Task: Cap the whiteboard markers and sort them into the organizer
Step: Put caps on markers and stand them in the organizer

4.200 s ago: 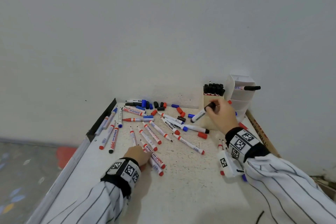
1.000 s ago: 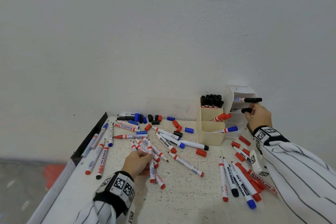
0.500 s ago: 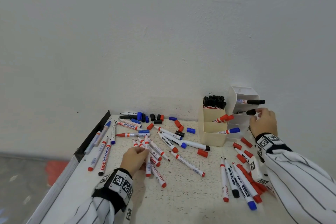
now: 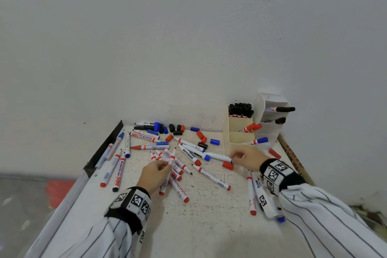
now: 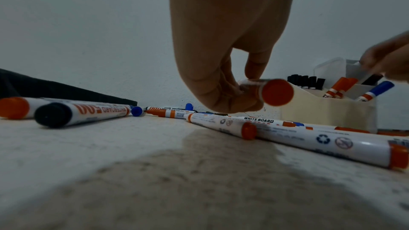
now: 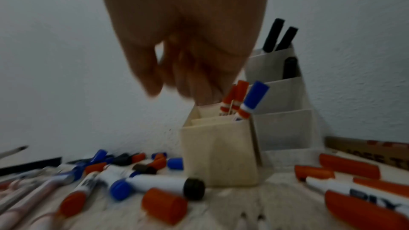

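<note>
My left hand (image 4: 156,175) pinches one uncapped red marker (image 4: 172,158) between thumb and fingertips (image 5: 254,69), just above the worktop (image 4: 209,226); its long axis runs away from me, tip toward the wall, flat red end toward my wrist. My right hand (image 4: 246,158) hovers with fingers loosely curled, holding nothing, over the black end of a white marker (image 4: 219,156) that lies crosswise, that end pointing right. One loose red cap (image 4: 227,165) lies just beside it. Beyond stands the cream organizer (image 4: 238,140): a bunch of black-capped markers upright at the back, two red-capped ones leaning right, one blue-capped one in front. The white tiered organizer (image 4: 272,123) shows two black-capped markers in the head view.
</note>
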The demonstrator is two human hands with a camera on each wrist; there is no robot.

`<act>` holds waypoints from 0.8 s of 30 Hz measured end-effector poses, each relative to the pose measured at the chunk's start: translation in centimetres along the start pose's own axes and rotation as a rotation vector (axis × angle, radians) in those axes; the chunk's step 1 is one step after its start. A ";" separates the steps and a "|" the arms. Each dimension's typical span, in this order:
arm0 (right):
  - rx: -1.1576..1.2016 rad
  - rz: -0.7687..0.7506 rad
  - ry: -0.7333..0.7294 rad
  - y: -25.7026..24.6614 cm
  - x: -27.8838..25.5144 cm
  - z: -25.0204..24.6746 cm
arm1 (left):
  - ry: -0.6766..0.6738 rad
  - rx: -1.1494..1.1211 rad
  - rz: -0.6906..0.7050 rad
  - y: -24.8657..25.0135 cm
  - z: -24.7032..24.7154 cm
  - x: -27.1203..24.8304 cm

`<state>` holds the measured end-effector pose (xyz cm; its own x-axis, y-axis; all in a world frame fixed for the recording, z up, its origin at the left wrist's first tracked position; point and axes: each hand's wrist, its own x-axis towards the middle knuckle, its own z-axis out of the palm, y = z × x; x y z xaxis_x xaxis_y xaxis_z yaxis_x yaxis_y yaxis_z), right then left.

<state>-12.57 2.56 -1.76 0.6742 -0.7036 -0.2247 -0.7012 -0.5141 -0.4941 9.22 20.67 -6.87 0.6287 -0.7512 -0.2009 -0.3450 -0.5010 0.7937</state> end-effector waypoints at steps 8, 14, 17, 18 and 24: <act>-0.070 0.181 -0.133 -1.1 -0.7 4.1 | -0.091 -0.002 0.069 0.5 1.3 -0.3; -0.125 0.335 0.072 1.1 -2.0 1.4 | -0.103 -0.031 0.097 0.6 1.2 -0.7; -0.257 0.504 0.043 3.1 -4.4 -0.7 | -0.097 -0.051 0.127 0.7 1.2 -0.9; -0.288 0.548 0.014 3.8 -5.1 -1.1 | -0.096 -0.060 0.133 0.7 1.2 -0.9; -0.301 0.652 -0.127 6.5 -6.9 -0.2 | -0.121 -0.094 0.128 0.5 1.4 -0.9</act>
<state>-21.85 3.99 -3.29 0.1069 -0.8601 -0.4988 -0.9905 -0.1358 0.0219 7.45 20.51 -7.13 0.4931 -0.8556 -0.1577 -0.3464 -0.3594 0.8665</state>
